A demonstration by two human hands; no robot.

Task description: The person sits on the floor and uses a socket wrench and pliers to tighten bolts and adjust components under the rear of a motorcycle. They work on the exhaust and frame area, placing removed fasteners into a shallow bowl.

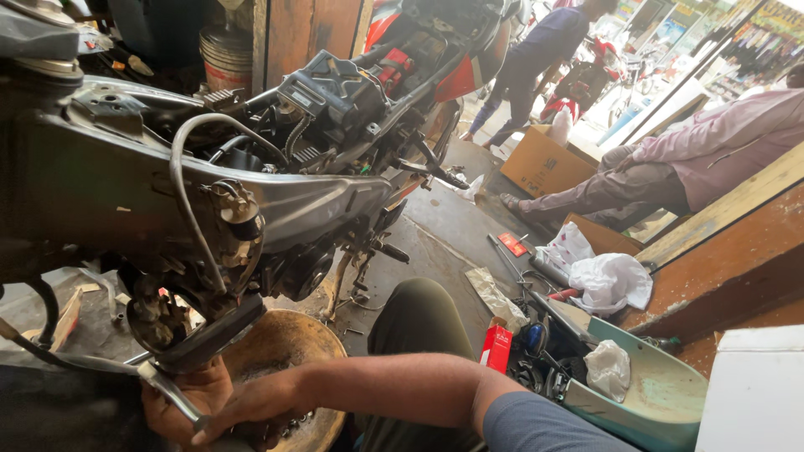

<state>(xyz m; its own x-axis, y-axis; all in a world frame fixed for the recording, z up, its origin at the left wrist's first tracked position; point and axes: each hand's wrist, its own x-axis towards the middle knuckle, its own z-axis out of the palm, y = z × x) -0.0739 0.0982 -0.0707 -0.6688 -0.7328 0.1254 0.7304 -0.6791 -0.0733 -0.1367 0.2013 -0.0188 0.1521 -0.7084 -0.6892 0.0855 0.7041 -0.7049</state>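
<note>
**Gripping a metal tool under a stripped motorcycle**

Working low at bottom left of the frame: right hand (239, 406) has its fingers wrapped round a silver tool handle (167, 389), closed on it, just under the dark engine underside (213, 335). A second palm (180, 410) sits beneath the same handle; can't tell whether it's the left hand or how tightly it closes. A round rusty pan (293, 351) sits right below, touching or nearly touching the hands.

Risks, as I judge them:
- Tool slips off the fitting → knuckles hit the engine or pan rim. Cause: awkward reach, handle looks greasy.
- Loose grey cable (188, 176) hangs near the work; could snag.
- Bike (251, 167) is stripped and leaning over the hands; any shove may shift it.

Packaging:
- Small red box (497, 347), lower centre, upright, beside a pale green tub (662, 393).
- Flat red pack (512, 243) on the floor, centre right.
- White bag (610, 280) right of it; a smaller one (609, 366) inside the tub.
- Brown carton (544, 163), upper right, by a seated person (670, 167).
- Bright shop signs, top right, blurred.
</note>
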